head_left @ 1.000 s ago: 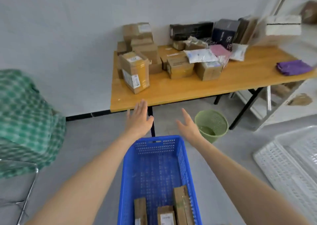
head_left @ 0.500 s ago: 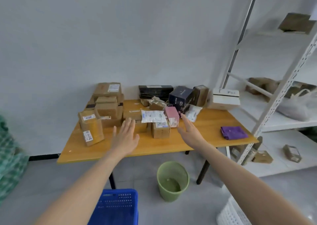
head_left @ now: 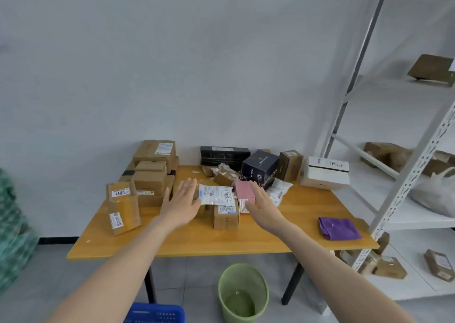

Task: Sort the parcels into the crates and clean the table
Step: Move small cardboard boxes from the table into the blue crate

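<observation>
Brown cardboard parcels (head_left: pixel 150 172) — white-labelled — heaped on wooden table (head_left: pixel 221 241).

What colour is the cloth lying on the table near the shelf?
Purple. The cloth shows plainly in the head view, at the table's right end.

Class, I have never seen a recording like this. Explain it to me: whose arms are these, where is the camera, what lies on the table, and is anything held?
No machine here: a person wears a wide-angle camera on the head, so we look forward and down along their arms. On the wooden table lie brown cardboard parcels, a white mailer bag, a pink box, dark boxes, a white box and a purple cloth. On the floor stand a green bin and a blue crate. The left hand and right hand reach, flat and open, over the parcels; neither holds anything.
</observation>
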Tool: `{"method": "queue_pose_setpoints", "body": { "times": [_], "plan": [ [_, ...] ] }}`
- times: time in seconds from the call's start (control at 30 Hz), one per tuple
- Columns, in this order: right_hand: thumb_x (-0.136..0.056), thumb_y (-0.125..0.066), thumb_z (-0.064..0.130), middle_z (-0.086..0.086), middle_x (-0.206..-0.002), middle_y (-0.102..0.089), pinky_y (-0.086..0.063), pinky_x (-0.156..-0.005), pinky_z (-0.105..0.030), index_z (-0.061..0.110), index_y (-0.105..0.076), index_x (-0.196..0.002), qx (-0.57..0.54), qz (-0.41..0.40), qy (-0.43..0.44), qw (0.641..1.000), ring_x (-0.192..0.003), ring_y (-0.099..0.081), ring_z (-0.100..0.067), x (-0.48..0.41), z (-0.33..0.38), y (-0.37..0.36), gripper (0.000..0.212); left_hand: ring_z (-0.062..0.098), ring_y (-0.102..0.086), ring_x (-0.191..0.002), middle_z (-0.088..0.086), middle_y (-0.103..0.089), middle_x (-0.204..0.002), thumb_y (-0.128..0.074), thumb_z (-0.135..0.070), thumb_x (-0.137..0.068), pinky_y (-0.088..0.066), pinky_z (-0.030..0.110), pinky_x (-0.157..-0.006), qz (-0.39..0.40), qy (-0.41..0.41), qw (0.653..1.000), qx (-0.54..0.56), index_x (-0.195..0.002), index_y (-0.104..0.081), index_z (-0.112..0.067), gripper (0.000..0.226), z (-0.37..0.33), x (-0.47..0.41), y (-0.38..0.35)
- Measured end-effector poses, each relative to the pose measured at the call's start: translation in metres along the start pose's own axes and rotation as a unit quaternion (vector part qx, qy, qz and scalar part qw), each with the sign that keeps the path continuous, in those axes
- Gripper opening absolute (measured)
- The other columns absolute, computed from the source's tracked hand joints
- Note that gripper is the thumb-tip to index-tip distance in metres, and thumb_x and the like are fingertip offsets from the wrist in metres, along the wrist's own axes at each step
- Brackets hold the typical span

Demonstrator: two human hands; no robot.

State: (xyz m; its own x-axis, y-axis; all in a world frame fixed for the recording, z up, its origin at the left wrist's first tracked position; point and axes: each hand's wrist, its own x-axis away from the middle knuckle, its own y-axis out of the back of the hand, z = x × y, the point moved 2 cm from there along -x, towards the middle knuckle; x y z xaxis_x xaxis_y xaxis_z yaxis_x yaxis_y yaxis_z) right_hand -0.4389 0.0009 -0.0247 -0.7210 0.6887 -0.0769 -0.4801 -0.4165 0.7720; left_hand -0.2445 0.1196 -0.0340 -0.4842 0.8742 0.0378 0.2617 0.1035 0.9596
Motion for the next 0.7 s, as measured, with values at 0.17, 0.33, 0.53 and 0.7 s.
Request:
{"method": "queue_pose_setpoints", "body": {
  "times": [0.17, 0.33, 0.53, 0.7],
  "plan": [
    [-0.101, -0.037, 0.029, 0.003, -0.16, -0.001, -0.017, -0.119, -0.041, 0.023, -0.002, -0.153, 0.074, 0.025, 0.007, 0.997, -0.147, 0.0, -0.018, -0.07, 0.008, 0.001, 0.063, 0.014, 0.014, -0.145, -0.002, 0.014, -0.158, -0.017, -0.043, -0.102, 0.009, 0.044, -0.117, 0.011, 0.0, 1.0, -0.009, -0.15, 0.011, -0.024, 0.059, 0.023, -0.061, 0.013],
    [-0.101, -0.038, 0.033, 0.002, -0.16, -0.001, -0.014, -0.12, -0.039, 0.024, -0.003, -0.153, 0.087, 0.011, -0.013, 0.996, -0.147, -0.006, -0.019, -0.151, 0.021, 0.014, 0.063, 0.014, 0.011, -0.145, -0.002, 0.009, -0.159, -0.018, -0.047, -0.101, 0.008, 0.044, -0.115, 0.01, -0.011, 1.0, 0.001, -0.151, 0.007, -0.024, 0.061, 0.053, -0.122, 0.044],
    [-0.101, -0.039, 0.032, 0.0, -0.161, -0.001, -0.015, -0.12, -0.039, 0.021, -0.004, -0.153, 0.054, 0.038, -0.015, 0.998, -0.147, -0.008, -0.021, -0.219, 0.017, -0.011, 0.064, 0.016, 0.005, -0.146, 0.0, 0.003, -0.159, -0.02, -0.046, -0.101, 0.005, 0.046, -0.116, 0.004, 0.006, 0.999, 0.038, -0.152, 0.004, -0.023, 0.061, 0.084, -0.186, 0.059],
    [-0.1, -0.039, 0.035, -0.002, -0.16, -0.008, -0.018, -0.117, -0.036, 0.02, -0.006, -0.153, 0.042, 0.048, -0.054, 0.996, -0.146, -0.014, -0.022, -0.265, -0.015, -0.021, 0.064, 0.013, 0.006, -0.146, -0.004, 0.004, -0.159, -0.023, -0.048, -0.1, 0.006, 0.046, -0.117, 0.033, -0.011, 0.999, 0.027, -0.151, 0.005, -0.025, 0.063, 0.09, -0.231, 0.033]
  ]
}}
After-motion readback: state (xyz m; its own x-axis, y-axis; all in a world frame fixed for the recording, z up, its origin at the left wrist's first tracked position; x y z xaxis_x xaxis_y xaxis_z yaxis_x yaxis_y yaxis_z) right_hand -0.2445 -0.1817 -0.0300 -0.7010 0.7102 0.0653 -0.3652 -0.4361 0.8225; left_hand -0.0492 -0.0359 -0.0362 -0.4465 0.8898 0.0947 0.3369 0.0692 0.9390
